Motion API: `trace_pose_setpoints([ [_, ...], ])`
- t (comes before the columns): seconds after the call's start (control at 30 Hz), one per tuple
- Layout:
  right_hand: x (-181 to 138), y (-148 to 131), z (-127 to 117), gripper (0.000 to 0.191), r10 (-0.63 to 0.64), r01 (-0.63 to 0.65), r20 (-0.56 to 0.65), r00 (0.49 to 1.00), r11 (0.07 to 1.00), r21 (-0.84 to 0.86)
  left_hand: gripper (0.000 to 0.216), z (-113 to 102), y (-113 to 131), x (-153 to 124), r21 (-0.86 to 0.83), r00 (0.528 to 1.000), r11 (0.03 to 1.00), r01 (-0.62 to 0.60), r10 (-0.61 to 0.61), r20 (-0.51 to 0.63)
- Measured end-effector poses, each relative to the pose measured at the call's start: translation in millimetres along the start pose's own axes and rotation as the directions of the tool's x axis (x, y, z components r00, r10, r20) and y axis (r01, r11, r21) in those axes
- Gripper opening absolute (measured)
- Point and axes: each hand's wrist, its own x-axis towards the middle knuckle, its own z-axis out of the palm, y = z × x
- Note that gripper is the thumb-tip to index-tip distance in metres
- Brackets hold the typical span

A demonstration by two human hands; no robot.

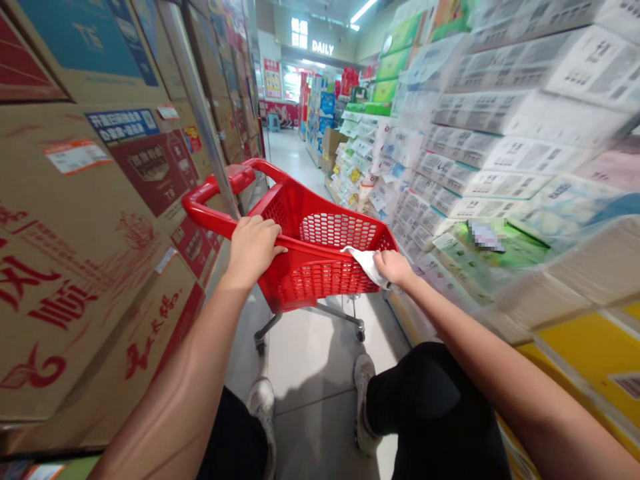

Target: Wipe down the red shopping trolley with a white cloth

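A red plastic shopping cart (pixel 320 280) with perforated basket walls stands crosswise in front of me on grey legs and small wheels. My left hand (pixel 255 248) is closed over the basket's top rim, close to the handle end at the left. On the far right end of the rim, my right hand (pixel 393 268) grips a white cloth (pixel 367 264). Part of the cloth hangs over the rim and down the near side wall. Inside the basket, as much as shows, I see only red perforated walls; its bottom is partly hidden.
Stacked cardboard boxes (pixel 85 247) line the left side, with a metal post (pixel 205 113) beside the cart handle. White tissue packs (pixel 480 133) are piled high on the right. A tiled aisle (pixel 295 153) runs ahead to a blue stool (pixel 273 121). My shoes stand behind the cart.
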Motion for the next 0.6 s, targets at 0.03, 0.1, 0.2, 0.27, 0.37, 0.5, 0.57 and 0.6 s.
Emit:
trace_pose_setpoints([
  [0.03, 0.1, 3.6, 0.8, 0.062, 0.009, -0.009, 0.001, 1.0, 1.0, 0.001, 0.02, 0.2, 1.4, 0.4, 0.004, 1.0, 1.0, 0.005, -0.005, 0.002],
  [0.1, 1.4, -0.3, 0.2, 0.062, 0.015, -0.015, 0.0, 1.0, 1.0, 0.005, 0.019, 0.9, 4.4, 1.6, 0.004, 1.0, 1.0, 0.009, -0.009, -0.001],
  [0.2, 4.8, -32.1, -6.6, 0.062, -0.039, 0.039, -0.018, 0.999, 0.999, 0.034, 0.018, 1.9, 9.3, 4.2, -0.004, 1.0, 1.0, -0.002, 0.002, -0.012],
  [0.27, 6.8, -65.4, -14.1, 0.061, -0.117, 0.12, -0.045, 0.992, 0.99, 0.077, 0.018, 1.8, 13.6, 5.7, 0.0, 1.0, 1.0, -0.012, 0.012, -0.021],
  [0.37, 8.6, -116.7, -26.0, 0.062, -0.196, 0.209, -0.097, 0.976, 0.966, 0.153, 0.018, 0.2, 20.4, 6.6, -0.002, 0.999, 1.0, -0.019, 0.019, -0.028],
  [0.5, 8.1, -150.4, -32.5, 0.067, -0.221, 0.247, -0.15, 0.964, 0.949, 0.193, 0.016, -0.9, 22.3, 6.2, -0.012, 1.0, 1.0, -0.01, 0.009, -0.028],
  [0.57, 7.0, -146.2, -29.6, 0.069, -0.231, 0.259, -0.167, 0.959, 0.95, 0.175, 0.017, 0.2, 19.4, 5.8, -0.017, 1.0, 1.0, -0.009, 0.008, -0.021],
  [0.6, 6.4, -139.6, -26.8, 0.069, -0.229, 0.257, -0.173, 0.958, 0.954, 0.158, 0.018, 1.1, 17.5, 5.6, -0.023, 1.0, 1.0, -0.007, 0.007, -0.019],
])
